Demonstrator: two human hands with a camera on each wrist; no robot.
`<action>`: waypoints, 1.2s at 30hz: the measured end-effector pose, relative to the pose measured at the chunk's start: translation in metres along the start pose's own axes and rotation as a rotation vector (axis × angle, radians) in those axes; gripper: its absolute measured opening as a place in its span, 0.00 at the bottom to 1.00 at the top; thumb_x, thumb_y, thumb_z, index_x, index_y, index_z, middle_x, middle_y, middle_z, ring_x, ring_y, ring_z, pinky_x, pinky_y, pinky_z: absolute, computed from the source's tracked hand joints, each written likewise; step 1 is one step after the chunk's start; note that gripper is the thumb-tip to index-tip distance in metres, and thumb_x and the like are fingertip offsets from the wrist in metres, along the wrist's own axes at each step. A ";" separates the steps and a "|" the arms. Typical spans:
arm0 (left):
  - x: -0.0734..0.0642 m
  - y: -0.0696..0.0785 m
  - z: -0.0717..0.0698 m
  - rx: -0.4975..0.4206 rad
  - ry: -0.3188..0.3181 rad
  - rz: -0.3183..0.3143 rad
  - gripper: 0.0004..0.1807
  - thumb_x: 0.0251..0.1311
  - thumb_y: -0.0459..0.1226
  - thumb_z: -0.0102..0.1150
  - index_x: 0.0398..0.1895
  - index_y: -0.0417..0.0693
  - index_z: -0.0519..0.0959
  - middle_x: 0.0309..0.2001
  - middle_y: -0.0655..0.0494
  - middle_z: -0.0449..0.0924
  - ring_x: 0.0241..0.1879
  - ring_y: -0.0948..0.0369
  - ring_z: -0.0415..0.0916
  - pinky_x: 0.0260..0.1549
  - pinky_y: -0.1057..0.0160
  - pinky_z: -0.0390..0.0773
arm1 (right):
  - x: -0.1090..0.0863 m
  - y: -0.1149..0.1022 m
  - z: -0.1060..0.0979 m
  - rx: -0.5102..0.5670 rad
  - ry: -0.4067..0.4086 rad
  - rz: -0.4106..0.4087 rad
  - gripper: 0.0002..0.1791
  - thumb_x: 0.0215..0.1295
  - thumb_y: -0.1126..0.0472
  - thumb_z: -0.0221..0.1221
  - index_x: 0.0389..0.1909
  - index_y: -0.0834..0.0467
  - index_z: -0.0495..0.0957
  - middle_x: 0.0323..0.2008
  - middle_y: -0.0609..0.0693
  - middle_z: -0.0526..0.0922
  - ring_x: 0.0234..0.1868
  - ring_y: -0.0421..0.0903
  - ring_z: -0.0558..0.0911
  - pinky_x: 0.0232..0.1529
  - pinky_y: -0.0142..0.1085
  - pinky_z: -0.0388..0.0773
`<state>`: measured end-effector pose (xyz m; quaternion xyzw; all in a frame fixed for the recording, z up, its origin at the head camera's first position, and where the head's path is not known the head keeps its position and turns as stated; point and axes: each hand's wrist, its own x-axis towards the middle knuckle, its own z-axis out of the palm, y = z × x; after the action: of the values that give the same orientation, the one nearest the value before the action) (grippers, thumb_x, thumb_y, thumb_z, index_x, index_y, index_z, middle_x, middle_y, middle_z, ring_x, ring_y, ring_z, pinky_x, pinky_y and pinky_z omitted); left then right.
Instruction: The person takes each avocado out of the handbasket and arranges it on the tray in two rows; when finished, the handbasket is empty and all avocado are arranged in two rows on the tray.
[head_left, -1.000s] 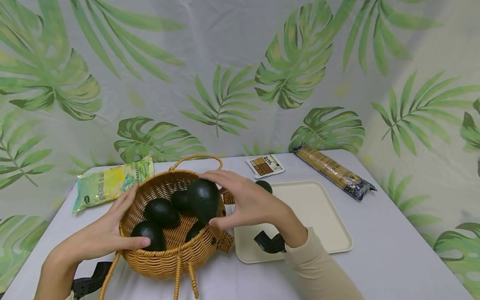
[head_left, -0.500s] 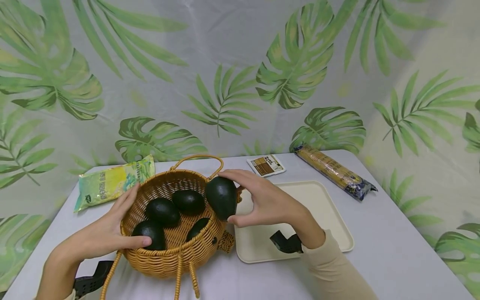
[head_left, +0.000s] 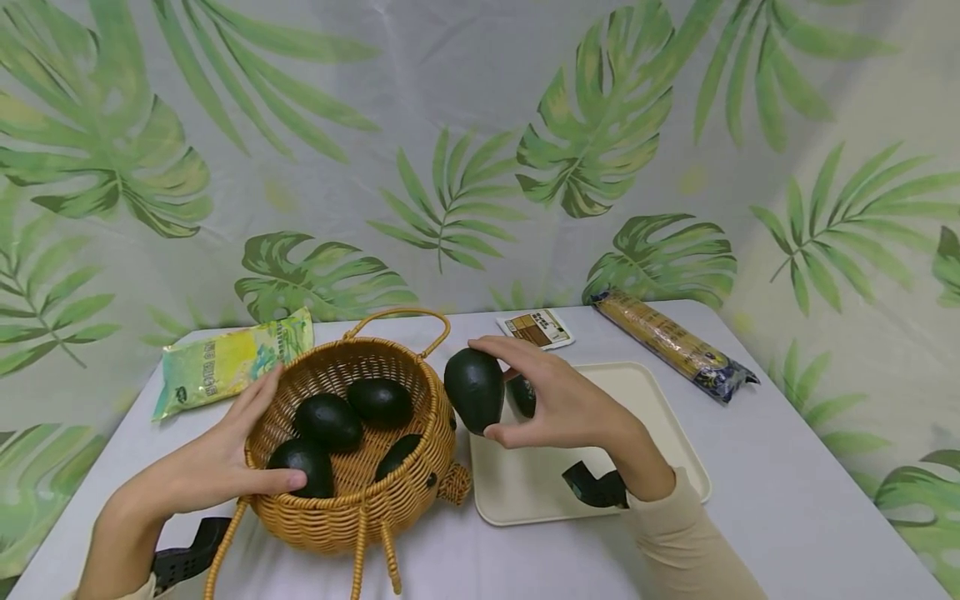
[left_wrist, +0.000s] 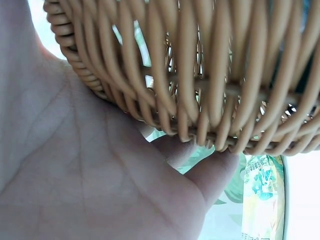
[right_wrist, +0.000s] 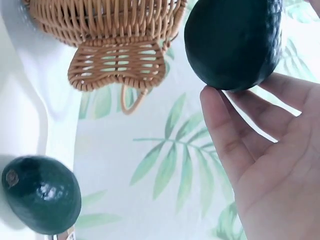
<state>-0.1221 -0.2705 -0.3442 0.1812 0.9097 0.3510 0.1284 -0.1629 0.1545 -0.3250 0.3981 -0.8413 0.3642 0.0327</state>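
Note:
In the head view my right hand [head_left: 566, 404] pinches a dark green avocado [head_left: 474, 390] between thumb and fingers, raised just off the basket's right side, near the tray's left edge. My left hand [head_left: 198, 467] holds the left rim of a round wicker basket [head_left: 315, 525], thumb over the rim and fingers along the outside; the left wrist view shows the palm [left_wrist: 100, 165] against the weave. Several avocados [head_left: 328, 422] lie inside the basket. Partly behind my right hand, another avocado [head_left: 522, 396] rests on the cream tray [head_left: 517, 500]; the right wrist view shows that avocado [right_wrist: 42, 195] whole.
A yellow-green food packet [head_left: 225, 362] lies behind the basket at the left. At the back are a small brown-and-white packet [head_left: 538, 327] and a long pack of noodles [head_left: 667, 342]. The basket's handle [head_left: 397, 312] and thin wicker legs [head_left: 360, 542] stick out.
My right hand has carried the avocado from over the basket rightward past its rim toward the tray. The avocados inside are less covered now. My left hand stays on the rim.

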 end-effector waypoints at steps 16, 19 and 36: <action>0.001 0.001 0.002 -0.002 0.000 -0.004 0.67 0.60 0.48 0.72 0.83 0.63 0.25 0.83 0.37 0.23 0.77 0.24 0.31 0.55 0.17 0.57 | -0.021 0.019 -0.015 -0.007 0.060 0.047 0.49 0.53 0.58 0.76 0.77 0.54 0.65 0.72 0.53 0.71 0.63 0.48 0.78 0.58 0.43 0.82; 0.001 0.001 0.002 0.001 0.002 -0.005 0.67 0.60 0.48 0.72 0.83 0.63 0.25 0.83 0.37 0.23 0.77 0.24 0.31 0.55 0.17 0.57 | -0.024 0.023 -0.019 -0.020 0.066 0.057 0.48 0.54 0.59 0.76 0.76 0.55 0.65 0.71 0.53 0.72 0.64 0.49 0.78 0.57 0.43 0.82; 0.000 0.001 0.002 -0.004 0.004 -0.005 0.67 0.61 0.49 0.72 0.82 0.69 0.24 0.83 0.38 0.22 0.77 0.24 0.31 0.54 0.17 0.58 | -0.040 0.042 -0.035 -0.039 0.072 0.136 0.49 0.56 0.59 0.75 0.78 0.51 0.64 0.72 0.52 0.71 0.63 0.49 0.79 0.56 0.47 0.82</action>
<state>-0.1213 -0.2689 -0.3449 0.1777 0.9098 0.3527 0.1278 -0.1735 0.2205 -0.3379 0.3260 -0.8717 0.3631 0.0457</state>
